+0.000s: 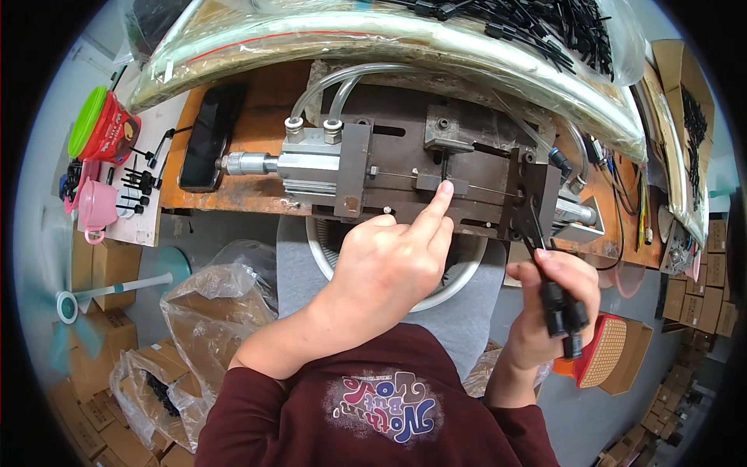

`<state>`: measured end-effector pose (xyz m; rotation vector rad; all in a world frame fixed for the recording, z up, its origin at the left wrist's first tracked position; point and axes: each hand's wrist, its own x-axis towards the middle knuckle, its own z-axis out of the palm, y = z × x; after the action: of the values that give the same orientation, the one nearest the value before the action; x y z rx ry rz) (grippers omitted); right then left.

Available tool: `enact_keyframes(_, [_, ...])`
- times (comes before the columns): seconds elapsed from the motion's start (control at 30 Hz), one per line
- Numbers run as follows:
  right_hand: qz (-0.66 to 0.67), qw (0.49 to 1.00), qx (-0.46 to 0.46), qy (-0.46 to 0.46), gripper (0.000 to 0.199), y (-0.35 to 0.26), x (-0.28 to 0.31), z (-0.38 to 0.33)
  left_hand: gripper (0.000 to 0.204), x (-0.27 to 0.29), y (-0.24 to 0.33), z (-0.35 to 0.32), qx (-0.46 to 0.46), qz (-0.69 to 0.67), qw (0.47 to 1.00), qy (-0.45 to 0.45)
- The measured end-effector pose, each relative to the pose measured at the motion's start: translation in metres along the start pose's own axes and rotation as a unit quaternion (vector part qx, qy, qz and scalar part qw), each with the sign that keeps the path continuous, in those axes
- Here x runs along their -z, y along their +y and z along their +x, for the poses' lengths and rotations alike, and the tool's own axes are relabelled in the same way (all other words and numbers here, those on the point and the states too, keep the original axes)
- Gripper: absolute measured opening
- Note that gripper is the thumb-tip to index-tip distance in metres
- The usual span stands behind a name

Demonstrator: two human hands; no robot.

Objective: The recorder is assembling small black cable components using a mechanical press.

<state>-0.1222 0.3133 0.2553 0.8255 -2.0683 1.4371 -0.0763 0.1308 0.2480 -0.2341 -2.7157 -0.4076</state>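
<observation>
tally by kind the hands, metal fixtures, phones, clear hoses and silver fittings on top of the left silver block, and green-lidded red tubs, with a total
hands (left hand, right hand): 2
metal fixture: 1
phone: 1
clear hoses: 2
silver fittings: 2
red tub: 1
total: 9

The left hand (pixel 401 253) conceals part of the white-rimmed round bin (pixel 465 282); its index fingertip (pixel 446 188) covers a small black piece's (pixel 445 165) lower end. The right hand (pixel 566 289) partly hides black stemmed parts (pixel 553 307). Fan blades (pixel 71 346) blur; the lower edge crops the maroon sweatshirt (pixel 311 424).
</observation>
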Motion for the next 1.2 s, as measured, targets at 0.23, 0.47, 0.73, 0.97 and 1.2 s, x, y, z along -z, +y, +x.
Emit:
enact_keyframes(0.23, [-0.064, 0.992, 0.088, -0.064, 0.025, 0.004, 0.003, -0.006, 0.034, 0.005, -0.002, -0.006, 0.074, -0.341, 0.936, 0.046])
enact_keyframes(0.47, [-0.054, 0.983, 0.150, -0.087, 0.025, 0.007, -0.017, -0.007, 0.032, 0.018, 0.004, -0.013, 0.000, -0.417, 0.905, 0.087])
enact_keyframes(0.73, [-0.027, 0.992, 0.114, -0.049, 0.021, 0.016, -0.012, -0.006, 0.033, 0.013, 0.002, -0.016, 0.028, -0.232, 0.968, 0.088])
enact_keyframes(0.97, [-0.030, 0.992, 0.123, -0.025, 0.025, 0.015, -0.013, -0.009, 0.022, -0.009, -0.002, -0.010, -0.008, -0.088, 0.994, 0.068])
enact_keyframes(1.2, [0.000, 0.994, 0.104, -0.019, 0.024, 0.016, -0.011, -0.009, 0.023, -0.002, 0.002, -0.003, -0.011, 0.004, 1.000, 0.010])
